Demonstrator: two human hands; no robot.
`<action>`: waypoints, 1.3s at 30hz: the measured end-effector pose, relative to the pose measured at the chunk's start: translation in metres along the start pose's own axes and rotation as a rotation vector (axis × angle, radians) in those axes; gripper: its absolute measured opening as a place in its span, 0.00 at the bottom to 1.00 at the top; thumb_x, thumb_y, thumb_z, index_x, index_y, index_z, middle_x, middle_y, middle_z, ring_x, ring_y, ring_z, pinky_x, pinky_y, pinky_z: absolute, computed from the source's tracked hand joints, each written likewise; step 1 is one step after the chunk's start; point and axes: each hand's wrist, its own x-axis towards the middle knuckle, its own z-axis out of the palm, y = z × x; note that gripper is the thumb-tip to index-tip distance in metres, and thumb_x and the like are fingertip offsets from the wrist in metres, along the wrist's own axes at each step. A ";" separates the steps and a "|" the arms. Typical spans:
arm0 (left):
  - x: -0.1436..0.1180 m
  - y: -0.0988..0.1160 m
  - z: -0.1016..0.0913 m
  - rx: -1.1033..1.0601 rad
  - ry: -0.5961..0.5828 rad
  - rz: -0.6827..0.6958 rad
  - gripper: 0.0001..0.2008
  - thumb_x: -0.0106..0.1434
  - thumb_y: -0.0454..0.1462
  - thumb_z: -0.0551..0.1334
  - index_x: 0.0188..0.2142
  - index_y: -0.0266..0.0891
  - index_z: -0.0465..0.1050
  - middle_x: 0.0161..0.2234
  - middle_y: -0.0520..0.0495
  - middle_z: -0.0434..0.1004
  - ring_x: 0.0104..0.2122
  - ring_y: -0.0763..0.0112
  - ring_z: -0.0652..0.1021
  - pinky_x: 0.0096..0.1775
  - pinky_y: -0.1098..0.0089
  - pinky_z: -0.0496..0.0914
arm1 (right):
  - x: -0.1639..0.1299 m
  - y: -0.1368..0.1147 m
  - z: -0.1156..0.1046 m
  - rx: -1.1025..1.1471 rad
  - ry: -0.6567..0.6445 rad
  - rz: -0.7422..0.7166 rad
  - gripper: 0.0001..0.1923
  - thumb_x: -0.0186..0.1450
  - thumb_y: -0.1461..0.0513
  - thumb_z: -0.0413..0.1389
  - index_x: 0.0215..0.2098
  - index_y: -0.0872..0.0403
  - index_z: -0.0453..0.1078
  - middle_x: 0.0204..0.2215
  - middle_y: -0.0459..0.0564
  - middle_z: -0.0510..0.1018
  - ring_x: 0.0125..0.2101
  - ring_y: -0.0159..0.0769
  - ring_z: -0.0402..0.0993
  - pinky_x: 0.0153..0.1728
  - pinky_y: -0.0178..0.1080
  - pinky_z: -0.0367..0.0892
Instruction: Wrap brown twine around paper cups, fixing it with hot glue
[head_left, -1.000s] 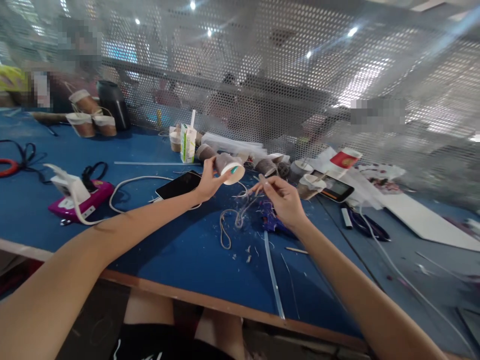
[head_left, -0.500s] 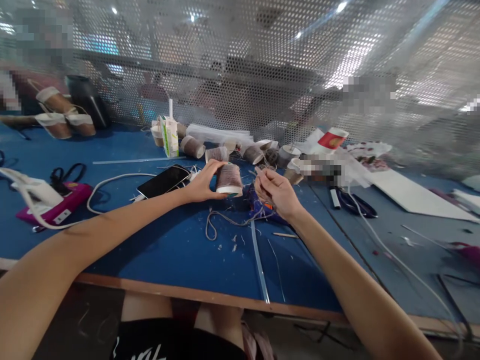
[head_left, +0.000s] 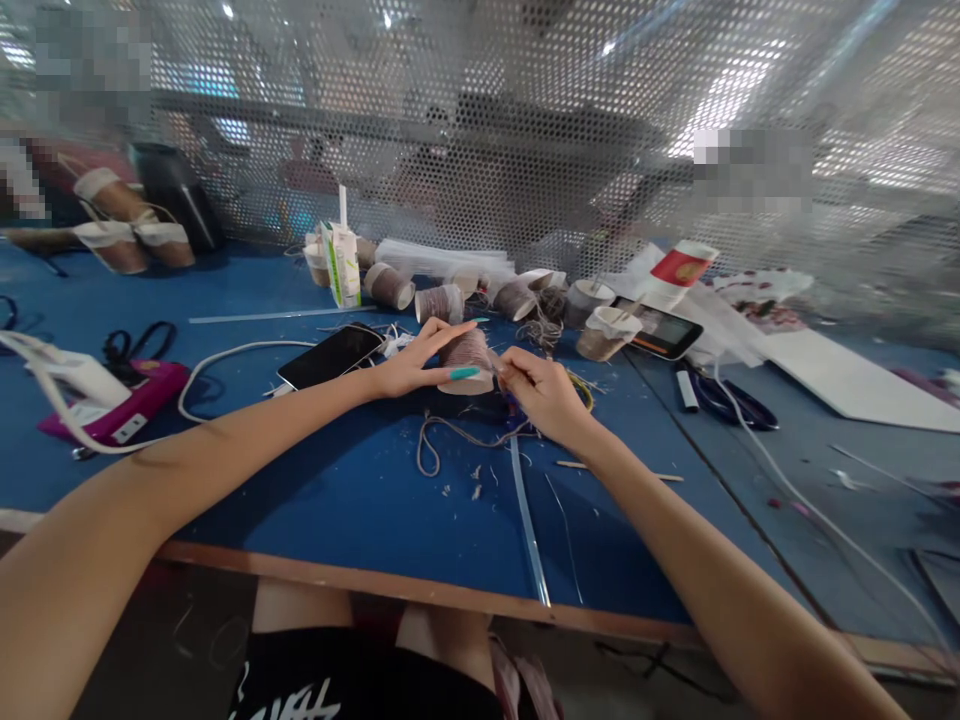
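A paper cup wound with brown-grey cord lies tilted on its side, its white rim facing me. My left hand is closed around it from the left, thumb near the rim and fingers over the top. On the cup's right side my right hand is pinched on a thin greyish cord, its fingertips touching or nearly touching the cup. A loose length of cord runs in a loop over the blue table below both hands. Something blue under my right hand is mostly hidden.
More cord-wrapped cups and a drink carton stand behind. A phone and purple power strip are left. A covered cup, another phone and a white board are right. A clear strip lies in front.
My right hand has moved left, from beside the cup to its side. My left hand has shifted its fingers over the cup, and the cup sits slightly further right. The view has shifted a little.
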 end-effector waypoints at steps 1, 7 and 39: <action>0.000 0.000 0.000 -0.029 0.002 -0.005 0.38 0.61 0.63 0.54 0.64 0.49 0.59 0.45 0.45 0.62 0.51 0.56 0.66 0.63 0.45 0.57 | 0.000 -0.001 0.001 -0.018 0.005 0.005 0.16 0.70 0.57 0.46 0.26 0.52 0.60 0.20 0.41 0.66 0.21 0.28 0.62 0.28 0.33 0.56; 0.002 -0.001 0.006 -0.158 0.071 -0.043 0.35 0.60 0.64 0.51 0.57 0.49 0.69 0.46 0.44 0.64 0.57 0.52 0.65 0.66 0.52 0.55 | 0.000 -0.001 0.003 -0.101 0.040 0.045 0.15 0.70 0.57 0.46 0.27 0.52 0.61 0.19 0.41 0.67 0.20 0.29 0.61 0.26 0.32 0.54; 0.000 0.006 0.011 -0.087 0.059 0.026 0.29 0.61 0.53 0.57 0.59 0.49 0.66 0.50 0.43 0.63 0.59 0.52 0.63 0.65 0.51 0.57 | 0.001 -0.007 0.005 -0.383 -0.037 0.074 0.17 0.71 0.58 0.44 0.25 0.51 0.60 0.20 0.46 0.70 0.22 0.34 0.65 0.26 0.34 0.53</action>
